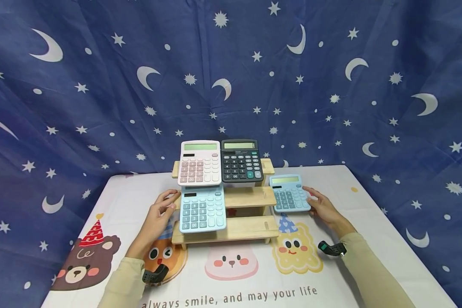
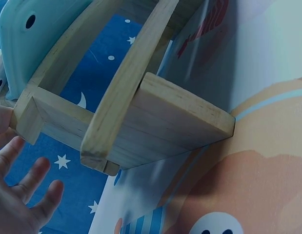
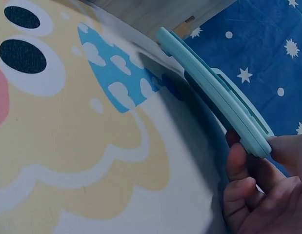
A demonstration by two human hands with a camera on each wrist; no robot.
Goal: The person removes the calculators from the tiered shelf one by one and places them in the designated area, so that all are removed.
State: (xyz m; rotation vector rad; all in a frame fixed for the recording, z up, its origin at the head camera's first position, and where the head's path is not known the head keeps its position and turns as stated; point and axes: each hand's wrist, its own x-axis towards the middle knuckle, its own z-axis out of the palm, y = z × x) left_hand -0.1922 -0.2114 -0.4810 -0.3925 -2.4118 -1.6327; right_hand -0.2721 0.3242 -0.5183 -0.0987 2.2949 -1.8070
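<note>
Right of the wooden rack (image 1: 250, 196), a blue calculator (image 1: 291, 194), tilted, pinched at its right edge by thumb and curled fingers of the right hand (image 1: 325, 211). On the rack's middle shelf, at left, a second blue calculator (image 1: 202, 209), with keys reading 0, 00, 1, 2, 3. Close at its left, the left hand (image 1: 158, 216), fingers loose and apart, grasping nothing; touching the shelf or not, impossible to say. On the top shelf, side by side, a pink-and-white calculator (image 1: 200, 164) and, at right, a black calculator (image 1: 241, 164), brand too small for reading. In total, four calculators, three shelves. Across the near side of the tablecloth (image 1: 369, 192), reads "always smile, and may your life".
</note>
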